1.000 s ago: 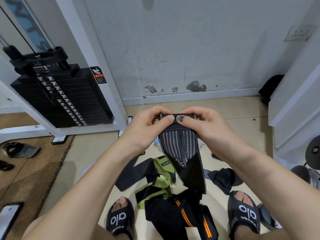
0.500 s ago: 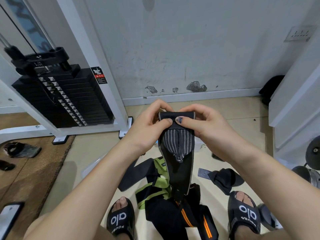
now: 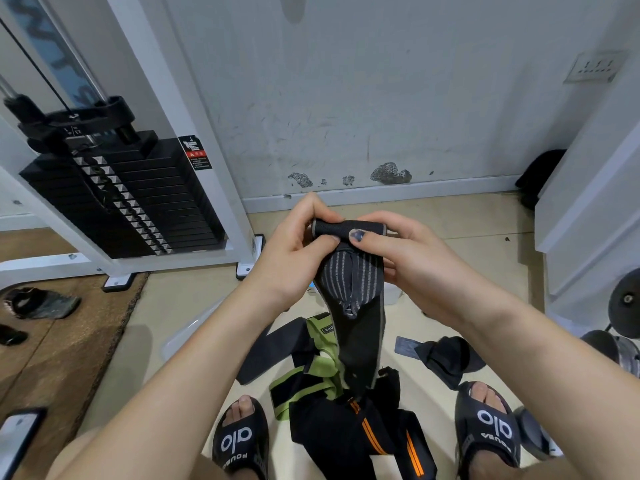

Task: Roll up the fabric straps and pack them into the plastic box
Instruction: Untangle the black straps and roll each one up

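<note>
A black strap with a grey-striped section (image 3: 353, 282) hangs between my hands, its top end curled into a small roll. My left hand (image 3: 294, 251) pinches the roll's left end. My right hand (image 3: 398, 258) pinches the right end, thumb on top. The strap's tail drops to a heap on the floor: a green and black strap (image 3: 322, 368), a black strap with orange stripes (image 3: 381, 441) and a plain black strap (image 3: 273, 351). Another black piece (image 3: 446, 358) lies to the right. A clear plastic box (image 3: 393, 294) shows partly behind the hanging strap and my hands.
A white-framed weight stack machine (image 3: 121, 195) stands at the left. Its foot (image 3: 249, 258) is near my left hand. A brown mat (image 3: 52, 351) with a phone (image 3: 17, 434) lies far left. White furniture (image 3: 588, 237) is at the right. My sandalled feet (image 3: 242, 441) flank the heap.
Both hands have lifted slightly and turned the strap's top end over, so the roll is thicker and the hanging tail has drawn upward.
</note>
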Demonstrator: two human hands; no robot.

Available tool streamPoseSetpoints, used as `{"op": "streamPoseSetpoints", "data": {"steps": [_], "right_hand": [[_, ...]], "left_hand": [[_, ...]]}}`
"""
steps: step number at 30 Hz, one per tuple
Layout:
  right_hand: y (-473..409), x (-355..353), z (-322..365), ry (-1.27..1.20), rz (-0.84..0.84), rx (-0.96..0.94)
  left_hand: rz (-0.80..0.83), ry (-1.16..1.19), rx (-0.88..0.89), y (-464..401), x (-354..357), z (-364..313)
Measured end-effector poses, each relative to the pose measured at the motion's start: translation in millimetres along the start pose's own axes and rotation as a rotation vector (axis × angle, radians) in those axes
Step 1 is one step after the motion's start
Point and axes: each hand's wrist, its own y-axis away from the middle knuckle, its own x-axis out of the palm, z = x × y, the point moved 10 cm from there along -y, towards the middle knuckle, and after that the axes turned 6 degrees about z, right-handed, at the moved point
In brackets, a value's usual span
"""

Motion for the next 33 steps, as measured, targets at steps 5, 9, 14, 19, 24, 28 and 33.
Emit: {"op": "streamPoseSetpoints", "data": {"steps": [5,9,14,19,24,28,33], "right_hand": [[1,-1,3,-0.035,0.025,-0.014],[2,2,3,-0.045,0.048,-0.021],[1,0,0,-0.091,0.042,0.039],[2,6,-5,-0.096,0.059,0.090],[1,1,4,-0.089,0.022,-0.009],[1,-1,9,-0.092,0.001,-0.054],[1,-9,12,-0.125,-0.037,-0.085]], "left_hand": [[0.133,0.215,-0.146,-1,14,11],[0.092,0.160,-0.130,0,9,10],[0.100,0.169,-0.069,1,5,5],[0.089,0.094,0.014,4,3,-3],[0.074,0.106,0.026,4,2,-5],[0.066,0.140,-0.071,2,3,8],[0.124,0.157,-0.187,-1,11,20]]}}
